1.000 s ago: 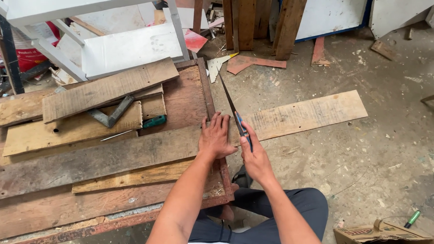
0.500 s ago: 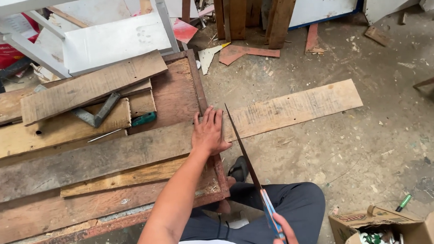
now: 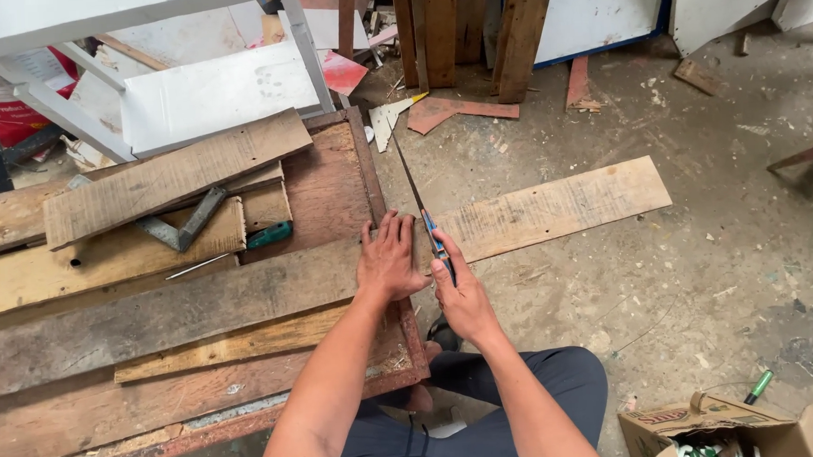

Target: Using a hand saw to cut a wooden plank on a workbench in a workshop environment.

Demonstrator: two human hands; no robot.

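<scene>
My left hand point(image 3: 389, 257) lies flat on a long weathered plank point(image 3: 170, 315), pressing it down at the right edge of the wooden bench point(image 3: 329, 168). The plank's lighter end point(image 3: 563, 206) sticks out past the bench over the floor. My right hand point(image 3: 464, 295) grips the blue handle of a hand saw point(image 3: 416, 195). The thin blade runs away from me and crosses the plank just right of my left hand's fingers.
More boards, a metal try square point(image 3: 179, 229) and a green-handled tool point(image 3: 270, 234) lie on the bench. A white frame point(image 3: 186, 92) stands behind it. Planks point(image 3: 433, 23) lean at the back. A cardboard box point(image 3: 723, 425) and a green marker point(image 3: 759, 386) sit at lower right.
The saw was drawn back toward me half a second ago and is now pushed forward through the plank again. My left hand has stayed on the plank.
</scene>
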